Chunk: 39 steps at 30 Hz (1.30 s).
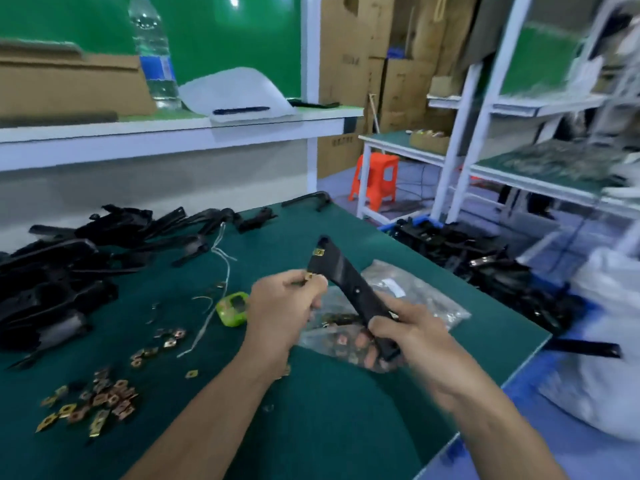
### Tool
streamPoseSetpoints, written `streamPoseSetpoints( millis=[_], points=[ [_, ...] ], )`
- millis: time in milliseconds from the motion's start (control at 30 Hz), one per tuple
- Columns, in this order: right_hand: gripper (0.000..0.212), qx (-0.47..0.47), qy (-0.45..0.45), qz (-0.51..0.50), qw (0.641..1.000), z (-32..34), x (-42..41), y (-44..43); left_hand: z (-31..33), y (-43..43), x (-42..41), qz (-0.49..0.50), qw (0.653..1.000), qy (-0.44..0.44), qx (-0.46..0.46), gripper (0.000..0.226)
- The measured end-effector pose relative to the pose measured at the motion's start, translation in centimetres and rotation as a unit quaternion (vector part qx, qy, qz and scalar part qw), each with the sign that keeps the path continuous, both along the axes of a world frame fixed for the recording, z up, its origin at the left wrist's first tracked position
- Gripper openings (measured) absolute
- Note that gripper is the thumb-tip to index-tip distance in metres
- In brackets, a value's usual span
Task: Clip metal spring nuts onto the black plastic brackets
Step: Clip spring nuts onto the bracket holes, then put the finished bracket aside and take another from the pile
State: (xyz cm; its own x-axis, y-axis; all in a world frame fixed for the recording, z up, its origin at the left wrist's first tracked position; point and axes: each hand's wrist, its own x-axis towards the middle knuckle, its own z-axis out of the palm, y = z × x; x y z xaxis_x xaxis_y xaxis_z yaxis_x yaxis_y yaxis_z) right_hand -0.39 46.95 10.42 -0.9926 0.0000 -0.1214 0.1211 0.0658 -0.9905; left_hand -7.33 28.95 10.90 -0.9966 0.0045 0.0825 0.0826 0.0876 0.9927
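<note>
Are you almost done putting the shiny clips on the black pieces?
Not nearly. Done: one spring nut sits clipped near the top of the black bracket. In hand: the right hand grips that bracket's lower end, the left hand pinches a second nut at its edge. Left: many loose nuts and a heap of brackets wait on the table.

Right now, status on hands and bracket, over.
Right hand grips black bracket low end. Left hand pinches spring nut beside its edge. One clipped nut near top. Nothing in the way.
</note>
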Motion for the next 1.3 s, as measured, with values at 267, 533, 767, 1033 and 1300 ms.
streamPoseSetpoints(
  millis=[267, 533, 767, 1033, 1300],
  points=[
    [0.015, -0.157, -0.056, -0.236, 0.957, -0.7, 1.7, 10.8, 2.3, 15.6, -2.8, -0.229, 0.957, -0.167, 0.061, 0.016],
    [0.026, -0.096, -0.125, -0.377, 0.913, 2.2, -11.9, 17.3, 6.0, 14.5, -6.5, -0.254, 0.960, -0.094, -0.074, 0.033],
    [0.013, 0.000, 0.016, -0.250, 0.968, -0.3, -13.5, 3.8, 3.0, 2.3, -7.6, -0.150, 0.981, 0.034, -0.119, 0.031],
    [0.017, 0.071, 0.070, 0.029, 0.995, 2.4, -13.6, -11.8, 0.3, -9.4, -5.5, 0.064, 0.997, 0.011, -0.043, 0.040],
    [0.022, 0.228, 0.072, 0.080, 0.968, -0.2, -16.3, -21.5, -4.6, -22.3, -0.9, 0.234, 0.950, -0.031, -0.204, 0.039]
  ],
)
